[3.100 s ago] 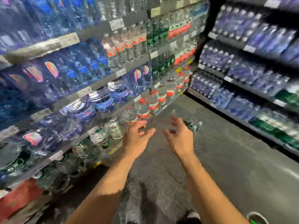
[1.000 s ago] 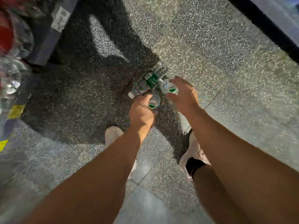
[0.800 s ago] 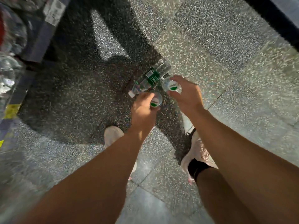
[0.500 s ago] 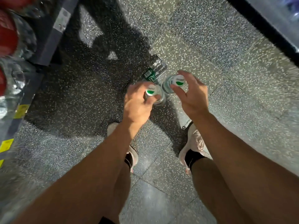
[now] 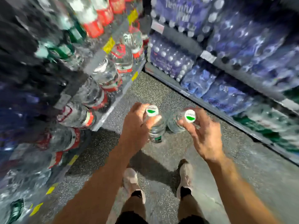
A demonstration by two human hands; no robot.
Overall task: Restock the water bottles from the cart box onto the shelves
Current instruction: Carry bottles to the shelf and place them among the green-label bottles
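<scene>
Gripping clear, green-capped water bottles (image 5: 156,126)

— Is any lettering reading clearly anywhere?

— None. Pale letters are showing on the blue shrink-wrapped packs (image 5: 176,9) far above the right hand's grip, but they are blurring past reading.

— And the caps?

— The white cap (image 5: 152,110) in the left hand's grip and the white cap (image 5: 190,116) in the right are each carrying a green mark with tiny print, too small to make out.
</scene>
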